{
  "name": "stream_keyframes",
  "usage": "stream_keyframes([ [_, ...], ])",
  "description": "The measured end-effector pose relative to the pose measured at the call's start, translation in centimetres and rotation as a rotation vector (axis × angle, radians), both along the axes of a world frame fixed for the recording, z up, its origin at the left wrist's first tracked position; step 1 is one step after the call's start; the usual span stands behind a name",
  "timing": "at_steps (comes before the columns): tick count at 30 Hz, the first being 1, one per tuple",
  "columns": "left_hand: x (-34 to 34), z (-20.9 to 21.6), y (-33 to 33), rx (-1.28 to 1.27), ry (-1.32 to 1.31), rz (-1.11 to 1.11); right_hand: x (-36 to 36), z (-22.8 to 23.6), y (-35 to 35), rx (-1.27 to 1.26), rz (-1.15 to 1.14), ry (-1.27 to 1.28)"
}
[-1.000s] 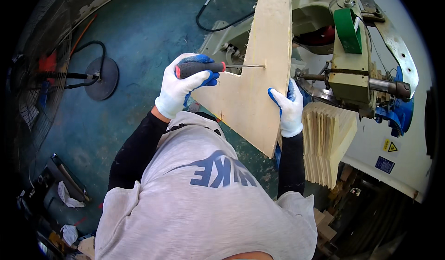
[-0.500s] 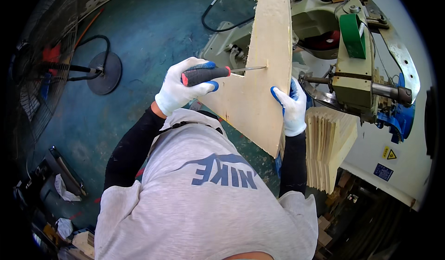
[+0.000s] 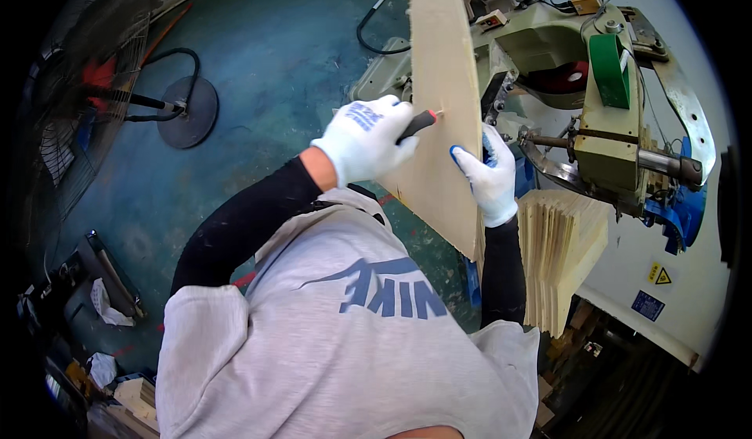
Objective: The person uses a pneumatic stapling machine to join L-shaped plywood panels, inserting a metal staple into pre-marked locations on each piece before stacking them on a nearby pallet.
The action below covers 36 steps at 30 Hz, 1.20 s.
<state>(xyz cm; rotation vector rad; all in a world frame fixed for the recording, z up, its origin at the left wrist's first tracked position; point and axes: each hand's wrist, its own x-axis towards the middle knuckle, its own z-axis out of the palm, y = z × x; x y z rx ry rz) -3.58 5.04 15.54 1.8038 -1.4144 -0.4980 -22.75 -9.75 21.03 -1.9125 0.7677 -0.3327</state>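
Observation:
A long, pale plywood piece [image 3: 442, 63] stands tilted before me, broad at its lower end and running past the top edge of the picture. My left hand [image 3: 370, 137], in a white glove with blue palm coating, is wrapped round the black and red handle of a screwdriver [image 3: 423, 122]. The screwdriver's tip meets the board face near its middle; only a short bit of the shaft shows. My right hand [image 3: 489, 177], gloved alike, grips the board's right edge with the thumb on the near face. Its other fingers are mostly hidden behind the board.
A green-beige machine [image 3: 603, 141] with a green band stands at the right. Below it leans a stack of plywood pieces [image 3: 560, 259]. A fan [image 3: 86, 86] with a round base [image 3: 188, 112] stands at the left. A black hose [image 3: 368, 36] lies on the floor behind the board.
My left hand has moved right and turned over, back now facing up, with the screwdriver steeper to the board. The board has turned slightly and its upper end has shifted left.

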Motion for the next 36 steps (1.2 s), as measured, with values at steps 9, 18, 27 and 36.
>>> stream_keyframes([
  [9,1.8,-2.2,-3.5,0.127,1.383,-0.119,0.5,0.5,-1.5,-0.150,0.044,0.024],
  [18,9.3,-7.7,13.1,0.081,1.038,0.297,-4.6,0.9,-6.7,0.056,-0.409,-0.129],
  [27,2.4,-10.8,10.9,0.158,0.710,0.190,-3.7,5.0,-4.9,0.001,-0.391,-0.162],
  [36,-0.3,-10.7,6.8,0.169,0.754,0.173,-4.4,7.4,-3.9,-0.061,-0.374,-0.175],
])
